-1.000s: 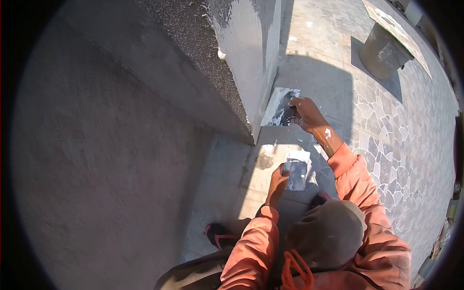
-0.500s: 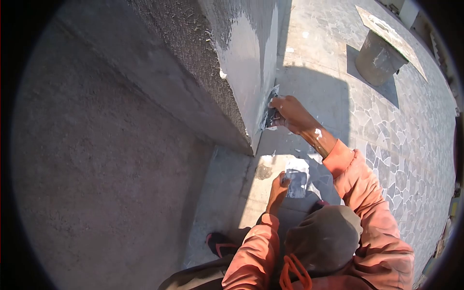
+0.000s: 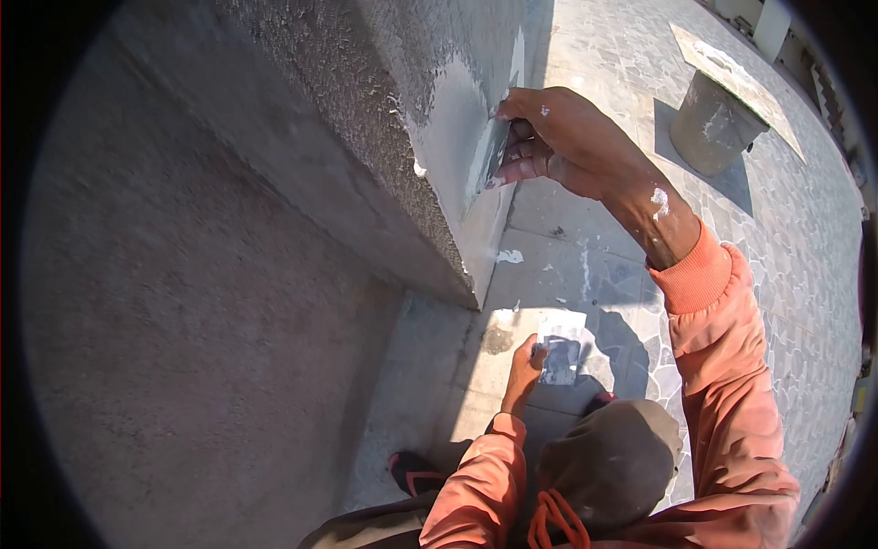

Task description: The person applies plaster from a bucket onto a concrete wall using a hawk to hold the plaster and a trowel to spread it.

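Note:
My right hand [image 3: 572, 142] is closed on a flat putty scraper [image 3: 492, 151], pressed against the side face of a grey wall corner [image 3: 476, 101] that carries a smooth pale coat of putty. Most of the scraper is hidden behind the fingers and seen nearly edge-on. White smears dot the wrist. Lower down, my left hand [image 3: 523, 366] grips the left edge of a second flat scraper plate [image 3: 561, 349], with white putty along its upper part. The thumb lies on its face, and the plate is held apart from the wall.
A grey bucket [image 3: 713, 123] stands at the upper right, with a putty-smeared board [image 3: 732, 69] on top. White splatters [image 3: 510, 257] mark the floor by the wall base. A rough wall [image 3: 183, 302] fills the left side. My knee [image 3: 613, 457] is below the plate.
My right hand has moved up along the wall with its scraper, which now lies on the coated face higher up. The left hand and its plate have barely shifted.

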Demonstrator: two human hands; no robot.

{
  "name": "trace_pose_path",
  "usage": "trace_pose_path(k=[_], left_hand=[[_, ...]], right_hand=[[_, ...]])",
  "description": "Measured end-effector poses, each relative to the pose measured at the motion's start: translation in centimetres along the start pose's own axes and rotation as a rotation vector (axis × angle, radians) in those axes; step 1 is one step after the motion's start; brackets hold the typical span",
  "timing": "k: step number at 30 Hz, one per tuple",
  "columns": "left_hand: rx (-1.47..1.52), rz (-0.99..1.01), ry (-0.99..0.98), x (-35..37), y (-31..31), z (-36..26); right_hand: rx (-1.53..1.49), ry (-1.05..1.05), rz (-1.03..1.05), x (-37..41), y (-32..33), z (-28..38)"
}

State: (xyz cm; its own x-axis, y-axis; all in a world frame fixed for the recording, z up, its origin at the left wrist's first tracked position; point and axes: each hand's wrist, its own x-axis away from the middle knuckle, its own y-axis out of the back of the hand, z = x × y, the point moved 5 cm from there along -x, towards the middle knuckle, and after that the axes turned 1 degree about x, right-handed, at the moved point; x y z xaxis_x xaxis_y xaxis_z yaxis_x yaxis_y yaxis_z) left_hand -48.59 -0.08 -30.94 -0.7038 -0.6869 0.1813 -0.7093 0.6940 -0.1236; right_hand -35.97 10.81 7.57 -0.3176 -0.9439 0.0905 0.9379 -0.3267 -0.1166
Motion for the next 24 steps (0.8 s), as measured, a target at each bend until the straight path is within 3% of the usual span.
trace_pose_path(k=[3,6,13,19,21,24], left_hand=[[0.029,0.029,0.040,0.1,0.2,-0.8],[0.024,0.034,0.074,-0.1,0.5,-1.3],[0.215,-0.025,0.026,-1.4,1.7,-3.6],[0.593,-0.044,0.013,-1.9,2.4,-6.9],[0.629,-0.052,0.011,-2.4,2.5,-7.7],[0.661,-0.086,0.047,-2.6,1.7,-10.6]], right_hand=[[0.050,0.176,0.061,1.0,-1.1,4.2],[0.199,0.332,-0.035,2.5,-1.8,8.3],[0.168,0.451,0.004,4.0,1.8,12.4],[-0.273,0.369,-0.066,7.0,6.3,3.3],[-0.099,0.225,-0.171,7.3,9.7,-2.1],[0.011,0.195,-0.276,10.1,9.5,-5.5]])
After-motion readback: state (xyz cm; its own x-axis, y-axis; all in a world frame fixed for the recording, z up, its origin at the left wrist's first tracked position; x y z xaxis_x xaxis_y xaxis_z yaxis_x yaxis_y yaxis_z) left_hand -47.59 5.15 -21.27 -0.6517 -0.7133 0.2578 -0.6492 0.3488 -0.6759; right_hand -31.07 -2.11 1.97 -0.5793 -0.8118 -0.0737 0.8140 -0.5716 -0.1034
